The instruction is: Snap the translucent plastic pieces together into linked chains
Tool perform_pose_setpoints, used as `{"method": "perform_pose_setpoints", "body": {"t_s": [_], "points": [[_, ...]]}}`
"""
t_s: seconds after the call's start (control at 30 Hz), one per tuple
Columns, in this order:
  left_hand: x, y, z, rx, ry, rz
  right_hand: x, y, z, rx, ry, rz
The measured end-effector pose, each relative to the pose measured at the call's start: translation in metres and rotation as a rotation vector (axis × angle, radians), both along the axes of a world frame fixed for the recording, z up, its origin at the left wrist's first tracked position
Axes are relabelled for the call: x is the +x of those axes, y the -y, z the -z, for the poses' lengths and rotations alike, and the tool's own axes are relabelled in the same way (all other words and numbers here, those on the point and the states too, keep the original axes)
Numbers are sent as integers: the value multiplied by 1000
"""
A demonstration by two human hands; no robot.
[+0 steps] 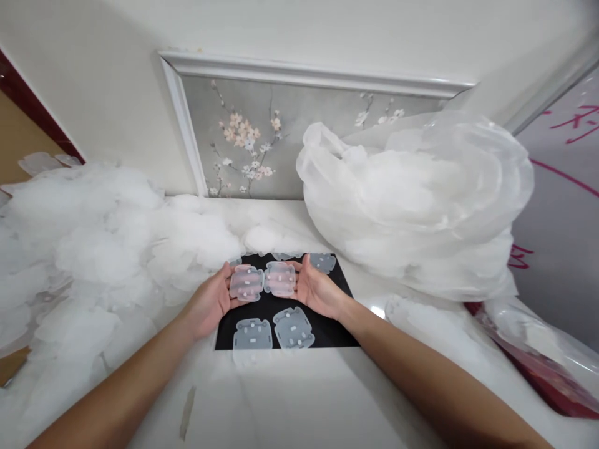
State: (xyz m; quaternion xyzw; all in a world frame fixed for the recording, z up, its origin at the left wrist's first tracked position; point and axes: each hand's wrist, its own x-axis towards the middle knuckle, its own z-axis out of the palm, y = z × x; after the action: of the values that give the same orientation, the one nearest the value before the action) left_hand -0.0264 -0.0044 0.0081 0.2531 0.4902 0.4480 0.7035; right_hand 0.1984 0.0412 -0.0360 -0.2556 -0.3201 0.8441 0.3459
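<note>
My left hand (219,296) holds a translucent plastic piece (246,282) from its left side, the fingers behind it showing through. In my right hand (313,287) is a second piece of the same kind (279,279), gripped at its right edge. The two pieces are side by side with their inner edges nearly meeting; I cannot tell whether they touch. Both have notched outlines, small slots and raised white studs. Below my hands, two more such pieces (253,335) (294,328) lie on a black mat (327,337), one overhanging its front edge.
A large heap of translucent pieces (93,249) covers the left of the white table (290,399). A big clear plastic bag (416,199) full of white pieces stands at the back right. Further pieces (322,262) lie along the mat's far edge. A framed floral panel (248,137) is behind.
</note>
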Motion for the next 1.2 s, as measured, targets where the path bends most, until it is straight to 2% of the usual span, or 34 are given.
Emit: {"method": "perform_pose_setpoints", "body": {"t_s": [0.27,0.73,0.97,1.03,1.07,1.13,1.2], "points": [[-6,-6,1,-10,181,5,5,-5,0,17,48,25],[-7,-4,5,38,174,51,7,-3,5,148,125,45],[-7,-5,3,57,133,56,5,-4,4,112,92,84],[-8,-2,-2,110,16,141,6,-1,1,160,133,104],[-9,1,-5,152,-78,231,7,1,-3,204,176,78],[-8,8,-10,245,-302,475,9,7,-12,348,300,-76],[-6,16,-11,338,-517,682,9,14,-23,615,452,-273]]}}
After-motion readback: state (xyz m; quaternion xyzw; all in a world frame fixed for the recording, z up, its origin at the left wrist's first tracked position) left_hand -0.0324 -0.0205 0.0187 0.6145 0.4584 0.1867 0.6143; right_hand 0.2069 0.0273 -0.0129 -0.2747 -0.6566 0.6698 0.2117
